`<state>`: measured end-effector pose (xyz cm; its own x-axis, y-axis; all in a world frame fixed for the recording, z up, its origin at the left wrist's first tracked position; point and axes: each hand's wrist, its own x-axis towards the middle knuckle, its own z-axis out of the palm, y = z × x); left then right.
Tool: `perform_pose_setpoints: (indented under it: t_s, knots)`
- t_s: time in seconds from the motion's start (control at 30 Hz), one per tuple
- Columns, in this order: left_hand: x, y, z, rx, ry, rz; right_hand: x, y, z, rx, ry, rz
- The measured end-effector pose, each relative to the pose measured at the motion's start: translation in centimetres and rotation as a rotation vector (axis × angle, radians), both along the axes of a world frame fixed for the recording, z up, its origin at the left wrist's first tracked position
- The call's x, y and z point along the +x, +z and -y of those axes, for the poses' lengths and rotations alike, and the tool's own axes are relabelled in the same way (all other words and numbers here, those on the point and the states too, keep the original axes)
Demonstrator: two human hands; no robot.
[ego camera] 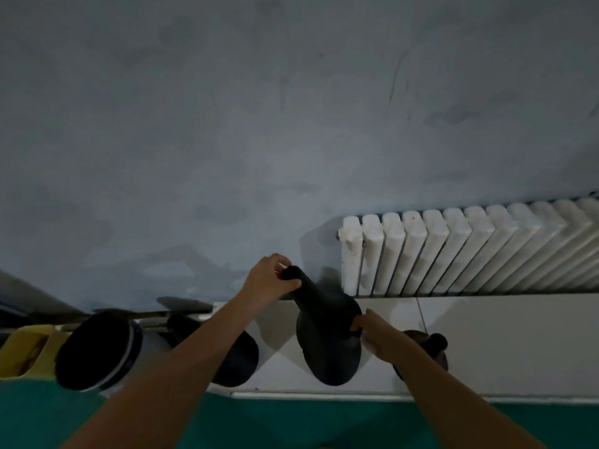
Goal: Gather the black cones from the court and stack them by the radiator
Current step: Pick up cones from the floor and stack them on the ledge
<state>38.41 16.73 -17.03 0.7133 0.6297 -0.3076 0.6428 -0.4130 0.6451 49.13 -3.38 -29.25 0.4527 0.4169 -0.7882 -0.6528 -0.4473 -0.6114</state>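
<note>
The person holds one black cone [327,345] in both hands, tilted with its tip toward 11 o'clock and its wide base toward 5 o'clock. It is just off the near end of the white radiator [453,251], which runs away toward 3 o'clock along the grey wall [259,124]. The left hand [265,280] is curled round the cone's narrow tip. The right hand [376,335] pinches the base rim between fingers and thumb.

The task looks well advanced but not finished. A second cone [240,364] lies on its side at 9 o'clock from the held one, partly under the left forearm. A dark cone-like shape [436,343] sits at 3 o'clock behind the right hand, though dim light hides what it is. None of these is nested into another, so the stacking itself seems still to do. Whether more cones wait out on the court cannot be told.

Room is narrow. The cones sit on a pale tiled strip [502,345] between the wall and the green court floor [291,422]. The radiator's end crowds the cone tip at 1 o'clock. At 9 o'clock a round black object with a pale band [94,348], a yellow item [26,351] and long dark pieces along the wall [184,304] fill the corner. The freest space is the strip toward 4 o'clock, under the radiator.
</note>
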Motion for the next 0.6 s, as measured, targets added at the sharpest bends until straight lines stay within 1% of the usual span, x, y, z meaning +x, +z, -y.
perform_pose_setpoints:
  t_s: [0.1, 0.17, 0.2, 0.23, 0.27, 0.33, 0.37, 0.43, 0.5, 0.57, 0.6]
  knots:
    - [0.6, -2.4, -0.8, -0.064, -0.070, -0.063, 0.4, -1.7, -0.6, -0.047, 0.011, 0.035]
    - [1.0, -3.1, -1.0, -0.109, -0.064, -0.060, 0.3, 0.0, -0.7, -0.105, -0.046, 0.034]
    - [1.4, -3.5, -0.9, -0.114, -0.079, -0.069, 0.3, 0.7, -0.5, -0.112, -0.082, 0.035]
    - [1.4, -4.0, -1.0, -0.107, -0.106, -0.095, 0.1, 1.3, -0.5, -0.119, -0.071, 0.036]
    - [1.5, -4.3, -0.7, -0.094, -0.164, -0.129, -0.1, 1.4, 0.1, -0.127, -0.082, 0.024]
    - [1.3, -5.3, 0.0, -0.076, -0.243, -0.163, -0.5, 1.3, 0.6, -0.081, -0.122, -0.026]
    - [1.3, -6.1, 0.4, -0.098, -0.246, -0.164, -0.6, 1.2, 1.0, -0.065, -0.124, -0.037]
    - [1.3, -6.9, 1.1, -0.155, -0.186, -0.153, -0.8, 1.0, 1.3, -0.078, -0.110, -0.060]
    - [1.9, -6.8, 1.6, -0.199, -0.139, -0.144, -0.7, 1.2, 1.7, -0.090, -0.101, -0.030]
    - [2.9, -6.6, 1.7, -0.226, -0.150, -0.140, -0.3, 2.0, 2.1, -0.114, -0.141, 0.005]
    - [3.2, -6.4, 1.7, -0.227, -0.159, -0.137, -0.2, 2.4, 2.3, -0.104, -0.192, -0.028]
